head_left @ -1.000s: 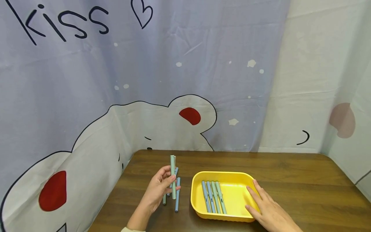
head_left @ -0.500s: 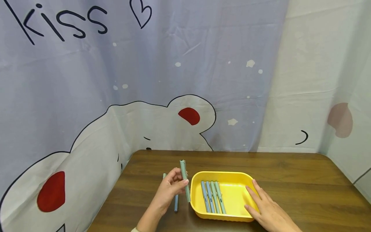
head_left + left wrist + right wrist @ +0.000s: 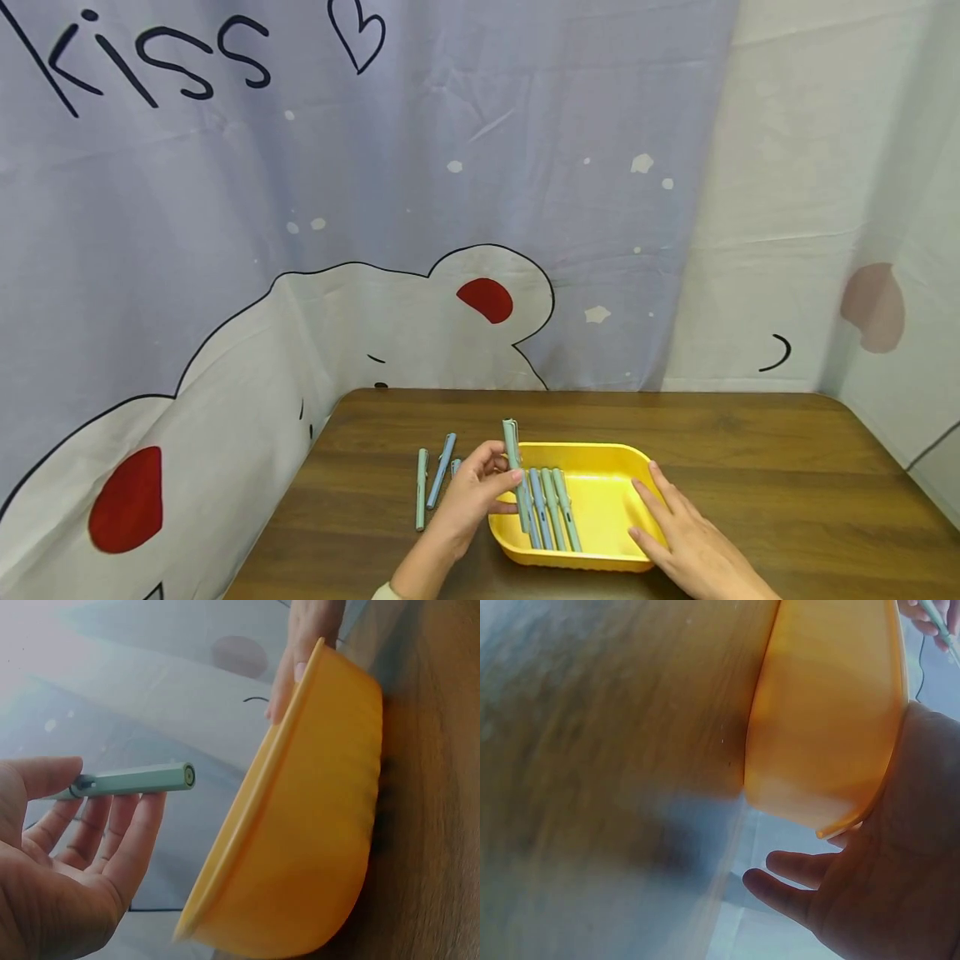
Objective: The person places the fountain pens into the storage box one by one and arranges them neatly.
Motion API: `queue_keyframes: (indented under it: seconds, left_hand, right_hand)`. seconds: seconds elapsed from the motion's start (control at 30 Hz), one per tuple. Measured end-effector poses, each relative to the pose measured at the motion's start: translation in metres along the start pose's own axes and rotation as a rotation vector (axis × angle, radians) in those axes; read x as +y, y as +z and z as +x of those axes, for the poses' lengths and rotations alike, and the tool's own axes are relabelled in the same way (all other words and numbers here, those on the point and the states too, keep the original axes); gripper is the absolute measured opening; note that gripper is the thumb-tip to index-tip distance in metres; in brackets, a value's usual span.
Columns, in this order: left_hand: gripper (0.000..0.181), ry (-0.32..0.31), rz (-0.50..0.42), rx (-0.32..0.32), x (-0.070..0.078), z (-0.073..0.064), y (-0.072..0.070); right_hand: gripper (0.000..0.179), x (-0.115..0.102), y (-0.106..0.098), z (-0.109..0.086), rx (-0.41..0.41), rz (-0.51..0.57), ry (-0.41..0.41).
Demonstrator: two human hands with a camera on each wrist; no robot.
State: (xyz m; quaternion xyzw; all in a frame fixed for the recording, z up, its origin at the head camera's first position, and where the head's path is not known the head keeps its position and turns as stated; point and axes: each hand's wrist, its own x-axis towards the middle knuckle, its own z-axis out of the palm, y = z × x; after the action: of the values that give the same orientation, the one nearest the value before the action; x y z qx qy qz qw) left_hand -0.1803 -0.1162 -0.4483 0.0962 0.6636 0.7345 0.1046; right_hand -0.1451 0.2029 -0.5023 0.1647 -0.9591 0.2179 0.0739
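Between thumb and fingers my left hand (image 3: 480, 492) pinches a pale green pen (image 3: 512, 450), tilted nearly upright over the left rim of the yellow tray (image 3: 611, 562). In the left wrist view the pen (image 3: 142, 781) lies across the fingertips, its round end facing the tray wall (image 3: 300, 817). Inside the tray, blue pens (image 3: 540, 510) and green pens (image 3: 566, 508) lie side by side in its left half. My right hand (image 3: 693, 537) rests on the tray's right rim with its fingers spread and straight; the right wrist view shows the palm (image 3: 900, 885) against the rim.
Left of the tray, a green pen (image 3: 422, 492) and a blue pen (image 3: 441, 471) lie on the brown wooden table (image 3: 360, 517). Another blue pen (image 3: 455, 467) is partly hidden behind my left hand. A printed curtain (image 3: 405, 208) hangs behind the table.
My left hand has carried the green pen rightward from above the loose pens to the tray's left side, uncovering pens on the table. My right hand stays on the rim.
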Motion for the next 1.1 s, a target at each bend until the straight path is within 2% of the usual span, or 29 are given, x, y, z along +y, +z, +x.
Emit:
queue_keyframes:
  seconds: [0.2,0.37,0.53,0.77,1.1]
  left_hand:
    - [0.037,-0.035,0.013,-0.005,-0.005,0.007,0.012]
    - [0.039,-0.065,0.038,0.017,-0.01,0.013,0.025]
    - [0.039,-0.084,0.055,0.039,-0.018,0.018,0.039]
    - [0.035,-0.107,0.056,0.036,-0.028,0.025,0.056]
    - [0.033,-0.149,0.111,0.053,-0.029,0.033,0.076]
  right_hand:
    - [0.067,-0.001,0.0,-0.001,0.0,0.003,0.001]
    - [0.067,-0.001,0.0,-0.001,0.009,0.002,-0.001]
    - [0.068,-0.001,0.0,-0.001,0.0,0.0,0.006]
    - [0.069,-0.002,0.001,-0.002,0.009,-0.01,0.008]
    - [0.072,-0.002,0.001,0.0,0.004,-0.039,0.033]
